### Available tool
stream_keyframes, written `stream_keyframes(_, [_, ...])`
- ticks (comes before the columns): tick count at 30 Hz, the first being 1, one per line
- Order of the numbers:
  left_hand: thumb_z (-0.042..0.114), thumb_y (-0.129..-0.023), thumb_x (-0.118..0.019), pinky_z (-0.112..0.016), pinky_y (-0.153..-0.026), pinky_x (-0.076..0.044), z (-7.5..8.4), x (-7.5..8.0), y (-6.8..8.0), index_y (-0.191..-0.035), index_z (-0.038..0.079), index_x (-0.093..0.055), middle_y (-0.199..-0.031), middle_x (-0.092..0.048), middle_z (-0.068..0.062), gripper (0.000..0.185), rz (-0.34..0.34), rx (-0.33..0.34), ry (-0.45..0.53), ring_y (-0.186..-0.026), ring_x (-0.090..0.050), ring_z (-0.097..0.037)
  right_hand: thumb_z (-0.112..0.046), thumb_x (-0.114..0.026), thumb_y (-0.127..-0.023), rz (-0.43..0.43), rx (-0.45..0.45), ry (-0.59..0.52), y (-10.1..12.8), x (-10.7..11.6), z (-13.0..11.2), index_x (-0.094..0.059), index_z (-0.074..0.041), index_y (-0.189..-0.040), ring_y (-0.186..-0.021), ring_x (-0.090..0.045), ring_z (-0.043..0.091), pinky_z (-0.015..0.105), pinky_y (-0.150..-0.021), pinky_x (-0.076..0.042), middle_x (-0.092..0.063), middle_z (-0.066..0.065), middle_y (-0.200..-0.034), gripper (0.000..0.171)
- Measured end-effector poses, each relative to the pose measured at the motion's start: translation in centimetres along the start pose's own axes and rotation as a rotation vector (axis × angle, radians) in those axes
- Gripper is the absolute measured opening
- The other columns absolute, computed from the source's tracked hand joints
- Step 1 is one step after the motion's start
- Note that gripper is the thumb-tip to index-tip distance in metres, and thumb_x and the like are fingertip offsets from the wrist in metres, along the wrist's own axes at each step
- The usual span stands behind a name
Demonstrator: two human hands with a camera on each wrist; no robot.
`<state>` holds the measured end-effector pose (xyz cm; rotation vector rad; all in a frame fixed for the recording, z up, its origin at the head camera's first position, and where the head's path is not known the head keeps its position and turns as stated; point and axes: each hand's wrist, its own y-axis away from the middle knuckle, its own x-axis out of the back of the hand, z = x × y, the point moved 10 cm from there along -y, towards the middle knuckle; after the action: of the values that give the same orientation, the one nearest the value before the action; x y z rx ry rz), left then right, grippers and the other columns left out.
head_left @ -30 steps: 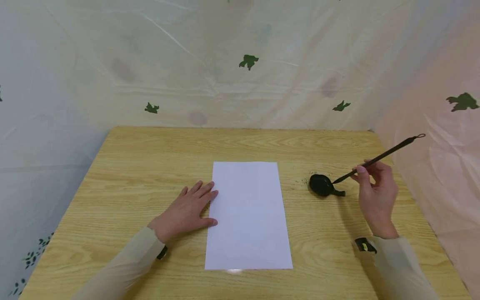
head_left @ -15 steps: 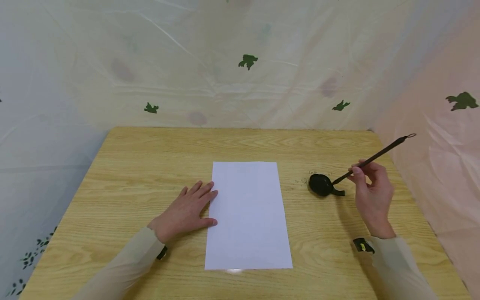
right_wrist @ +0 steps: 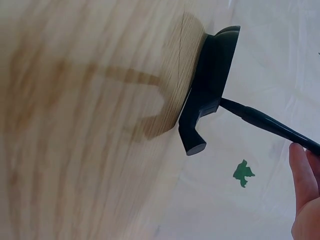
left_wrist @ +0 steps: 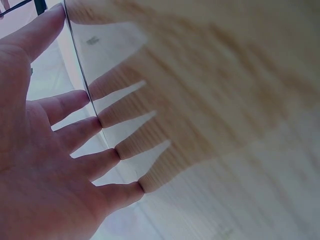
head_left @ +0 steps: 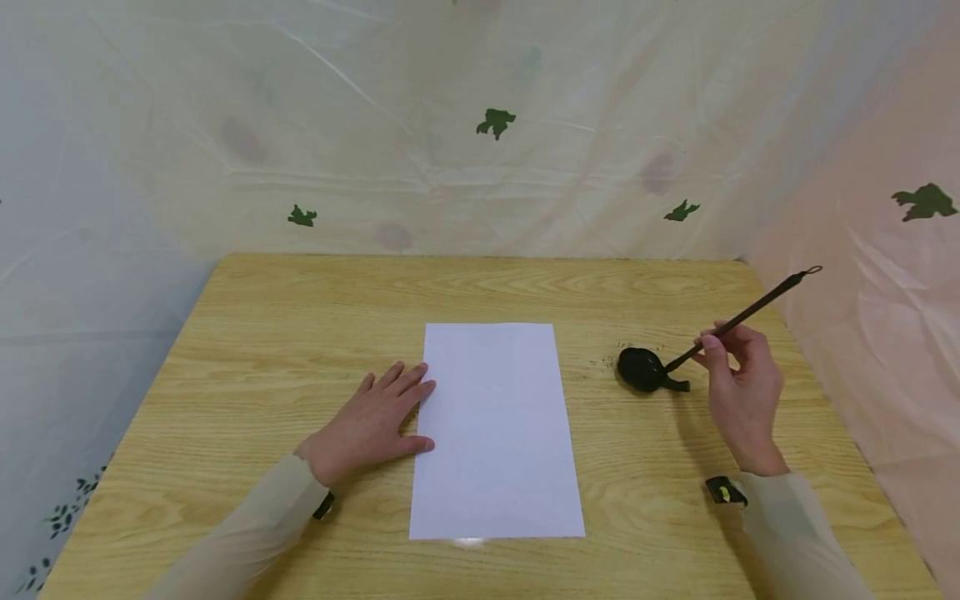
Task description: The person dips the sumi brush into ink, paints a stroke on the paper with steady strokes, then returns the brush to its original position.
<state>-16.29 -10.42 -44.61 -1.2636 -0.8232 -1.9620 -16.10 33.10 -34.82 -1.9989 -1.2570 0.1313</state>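
A blank white sheet of paper (head_left: 495, 433) lies on the wooden table. My left hand (head_left: 371, 425) rests spread at its left edge, with the thumb and some fingertips on the paper; the left wrist view shows the palm and straight fingers (left_wrist: 75, 137). To the paper's right sits a small black inkstone (head_left: 640, 369) with a curved stem. My right hand (head_left: 746, 392) pinches a dark writing brush (head_left: 757, 306), slanted up to the right. The brush's tip meets the inkstone's rim near the stem, as the right wrist view of the brush (right_wrist: 270, 122) also shows.
Small dark specks (head_left: 609, 362) dot the wooden table (head_left: 300, 317) beside the inkstone. Pale sheeting (head_left: 420, 150) with green bird shapes hangs behind the table and along both sides.
My right hand and the brush's upper end have shifted slightly left, while the tip stays at the inkstone's rim. The left hand and paper have not moved.
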Motion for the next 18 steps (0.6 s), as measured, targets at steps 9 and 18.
stream_keyframes(9, [0.052,-0.094,-0.072,-0.071,-0.116,-0.023,-0.07,-0.07,0.0,-0.158,0.006,-0.043,-0.168,-0.029,-0.013,0.083,-0.007,0.009,0.004,-0.155,-0.02,-0.043,0.007,-0.058,-0.101,-0.004,0.002,0.033,0.01,0.38,0.34,-0.056,0.019,-0.124,-0.097,-0.069,0.004,0.015,-0.082,-0.055,-0.063,-0.013,-0.11,0.026])
stream_keyframes(18, [0.051,-0.094,-0.073,-0.072,-0.116,-0.023,-0.08,-0.08,-0.01,-0.157,0.006,-0.044,-0.168,-0.03,-0.013,0.083,0.001,0.006,0.006,-0.155,-0.021,-0.043,0.004,-0.06,-0.101,0.019,-0.009,0.047,-0.27,0.95,0.21,-0.06,0.014,-0.125,-0.096,-0.068,0.003,0.015,-0.082,-0.055,-0.065,-0.012,-0.109,0.025])
